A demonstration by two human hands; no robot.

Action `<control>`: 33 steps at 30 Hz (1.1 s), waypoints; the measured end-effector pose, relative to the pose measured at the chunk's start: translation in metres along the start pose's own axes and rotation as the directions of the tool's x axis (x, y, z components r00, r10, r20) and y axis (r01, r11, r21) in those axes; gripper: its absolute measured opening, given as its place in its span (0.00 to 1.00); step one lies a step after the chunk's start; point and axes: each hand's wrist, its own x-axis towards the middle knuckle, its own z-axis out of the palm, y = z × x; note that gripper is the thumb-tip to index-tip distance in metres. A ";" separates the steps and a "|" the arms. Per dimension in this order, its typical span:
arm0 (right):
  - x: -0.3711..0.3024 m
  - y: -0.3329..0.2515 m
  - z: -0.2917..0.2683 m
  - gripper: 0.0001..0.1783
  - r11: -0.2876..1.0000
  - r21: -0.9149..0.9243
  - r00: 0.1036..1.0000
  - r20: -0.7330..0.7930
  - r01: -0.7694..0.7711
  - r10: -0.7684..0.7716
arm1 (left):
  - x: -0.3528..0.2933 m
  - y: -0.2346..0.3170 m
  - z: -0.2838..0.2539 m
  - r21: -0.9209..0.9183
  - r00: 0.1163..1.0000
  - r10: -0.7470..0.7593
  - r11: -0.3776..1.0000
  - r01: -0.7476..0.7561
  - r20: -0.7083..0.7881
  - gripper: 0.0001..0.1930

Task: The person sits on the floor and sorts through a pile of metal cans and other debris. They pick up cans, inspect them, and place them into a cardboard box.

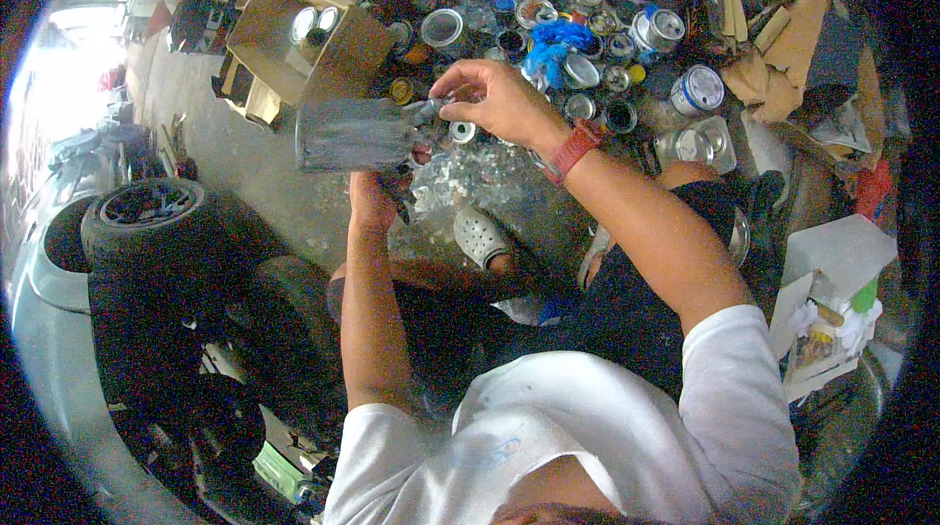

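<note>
A flat grey rectangular board (354,136) with a smeared, streaky face is held up in front of me. My left hand (372,200) grips it from below, at its near right side; the board partly hides the fingers. At the board's right end, the thumb and fingers of my right hand (494,106) are bent together around a small grey lump I cannot make out. A red watch (571,153) is on my right wrist. Just under the right fingers stands a small round can (462,131) with a pale top.
Many paint cans and bottles, with a crumpled blue plastic bag (558,45), crowd the floor ahead. A cardboard box (294,40) stands far left, torn cardboard (783,65) far right. A wheel (147,207) and a pale car body (59,349) are left; a white box (827,310) is right.
</note>
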 end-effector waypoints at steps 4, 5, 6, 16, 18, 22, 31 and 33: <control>-0.002 -0.005 -0.001 0.11 0.994 -0.108 1.000 0.000 0.027 -0.027 | 0.003 -0.003 -0.011 0.222 1.000 -0.002 0.975 0.008 -0.025 0.29; -0.002 -0.005 -0.001 0.11 0.993 -0.118 0.999 -0.015 0.027 -0.029 | 0.004 -0.003 -0.012 0.236 1.000 0.005 0.972 -0.001 -0.018 0.30; -0.002 -0.004 -0.001 0.11 0.991 -0.128 0.999 -0.030 0.027 -0.031 | 0.005 -0.002 -0.014 0.248 1.000 0.013 0.969 -0.009 -0.012 0.30; 0.004 0.019 0.007 0.17 0.991 0.044 0.991 0.059 -0.123 0.121 | 0.001 -0.005 -0.009 0.252 0.990 0.139 0.958 -0.136 0.004 0.32; 0.003 0.019 0.001 0.16 0.996 0.077 0.991 0.130 -0.050 0.040 | 0.002 -0.006 -0.011 0.213 0.995 0.098 0.972 -0.094 -0.008 0.33; 0.007 0.028 -0.007 0.17 0.992 -0.126 0.979 0.204 0.001 0.025 | 0.008 -0.017 -0.018 0.027 0.998 0.030 0.999 -0.031 0.051 0.35; 0.001 0.005 -0.007 0.15 0.979 -0.074 0.975 0.107 -0.188 0.196 | 0.002 -0.026 -0.012 0.044 0.999 0.004 0.999 -0.006 0.032 0.34; 0.004 0.016 -0.007 0.17 0.988 -0.009 0.980 0.124 -0.155 0.155 | 0.005 -0.026 -0.009 -0.005 0.999 0.020 1.000 -0.020 0.025 0.32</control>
